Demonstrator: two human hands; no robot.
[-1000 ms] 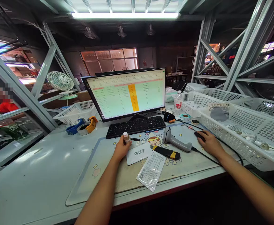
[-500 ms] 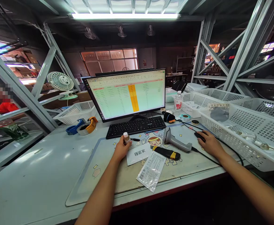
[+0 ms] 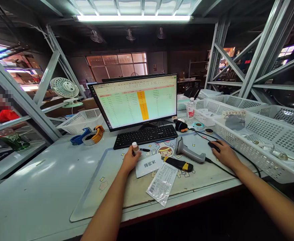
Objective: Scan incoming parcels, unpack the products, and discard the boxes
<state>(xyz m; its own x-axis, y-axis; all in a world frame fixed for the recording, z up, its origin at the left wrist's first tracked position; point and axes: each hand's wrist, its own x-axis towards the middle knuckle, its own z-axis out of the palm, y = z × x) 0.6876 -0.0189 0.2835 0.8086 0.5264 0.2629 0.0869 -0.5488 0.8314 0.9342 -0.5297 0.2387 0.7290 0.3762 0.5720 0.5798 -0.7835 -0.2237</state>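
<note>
My left hand (image 3: 130, 161) is closed around a small bottle (image 3: 135, 147) with a white cap, held upright at the left of the desk mat (image 3: 106, 187). Over at the right, my right hand (image 3: 224, 153) rests on a black computer mouse (image 3: 214, 146). Beside my left hand lie a white packet (image 3: 149, 165) with dark characters and, overlapping it, a second printed sachet (image 3: 162, 183) with a barcode. A black-and-yellow box cutter (image 3: 179, 164) and a grey barcode scanner (image 3: 191, 151) lie between my hands. The monitor (image 3: 137, 102) shows a spreadsheet with an orange column.
A black keyboard (image 3: 145, 136) sits before the monitor. Tape dispensers (image 3: 93, 135) and a white basket (image 3: 81, 120) stand left; several white baskets (image 3: 260, 157) line the right. A clear bottle (image 3: 191, 108) stands behind. A person in red (image 3: 6, 115) is at far left.
The spreadsheet on the screen has shifted slightly, and a small outlined box at its right looks wider. Both my hands stay where they were.
</note>
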